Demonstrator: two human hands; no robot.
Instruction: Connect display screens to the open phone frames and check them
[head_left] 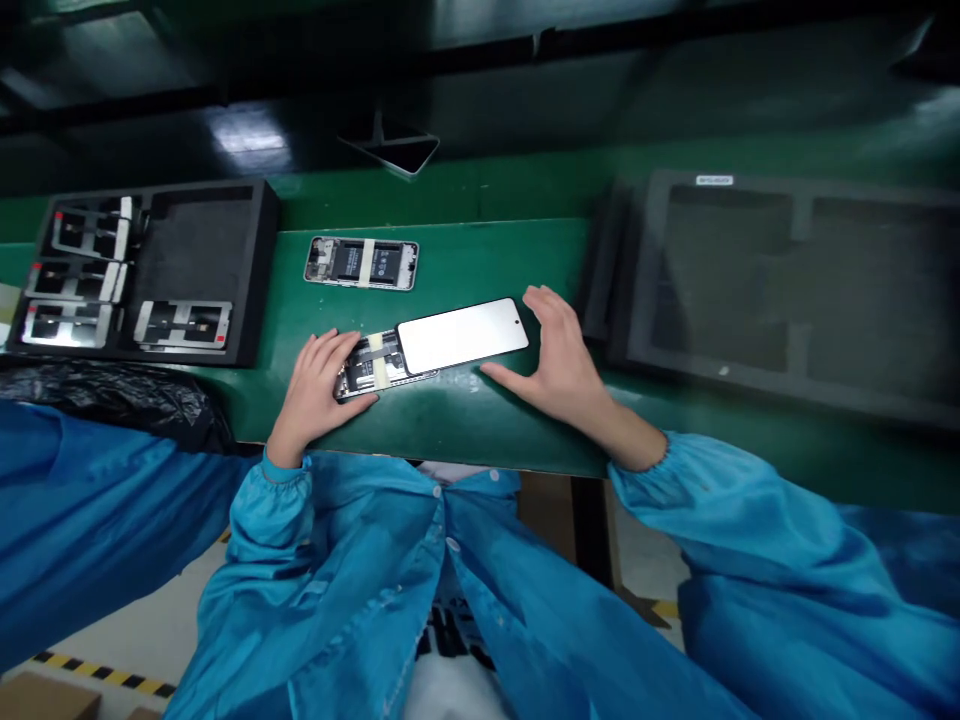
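My left hand (315, 385) grips the left end of an opened phone body (381, 362), thumb on the near edge and fingers on the far edge. A pale tape strip crosses its battery. Joined to it or lying against its right end is a phone screen (463, 337), lit plain white inside a black border; I cannot tell how they connect. My right hand (559, 360) is spread around the screen's right end, thumb and fingers apart, holding nothing. Behind these lies a second opened phone body (361, 263) with a taped battery.
At the left stands a black foam tray (259, 270) with several phone parts. Blurred dark trays (645, 270) are stacked at the right. A dark phone-like panel (401, 152) lies at the back. Black plastic (112, 395) and another person's blue sleeve (97, 510) are at the left.
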